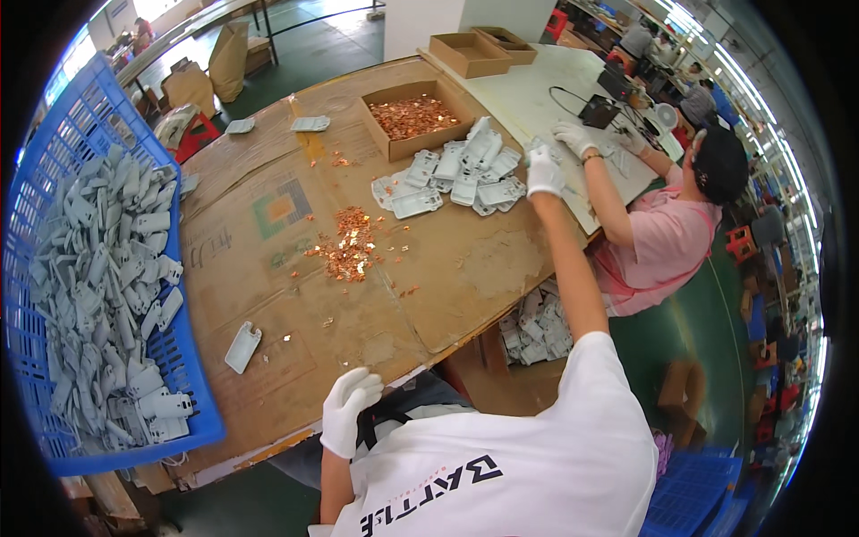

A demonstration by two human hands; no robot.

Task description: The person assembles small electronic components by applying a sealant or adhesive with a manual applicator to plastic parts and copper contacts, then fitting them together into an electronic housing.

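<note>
- At far left, a blue crate (202, 407) stands well to the left of the left hand, heaped with loose grey casings (107, 295).
- Between crate and left hand, a lone grey casing (242, 347) lies on the cardboard-covered worktop (474, 277), slightly farther out than that hand.
- Straight out from the left hand, at the far side of the worktop, a flat grey casing (310, 123) lies near a strip of yellow tape.
- Closer in, yet beyond the left hand, a heap of small copper-coloured pieces (347, 246) spreads across the cardboard, strays scattered around it.
- The left hand (352, 407), white-gloved, sits at the near edge of the worktop, fingers curled; whether they close on anything cannot be told. The two hands are well apart.
- Left of the right hand and farther out, an open cardboard box (382, 135) is filled with more copper-coloured pieces (412, 116).
- Just left of the right hand, a pile of grey casings (465, 170) lies in front of the box.
- The right hand (545, 172), also gloved, reaches far forward over the pale board (564, 79); its grip is too unclear to tell.
- Just right of the right hand, a co-worker's gloved hand (574, 137) extends over the same board, the co-worker (662, 228) dressed in pink with a dark cap.
</note>
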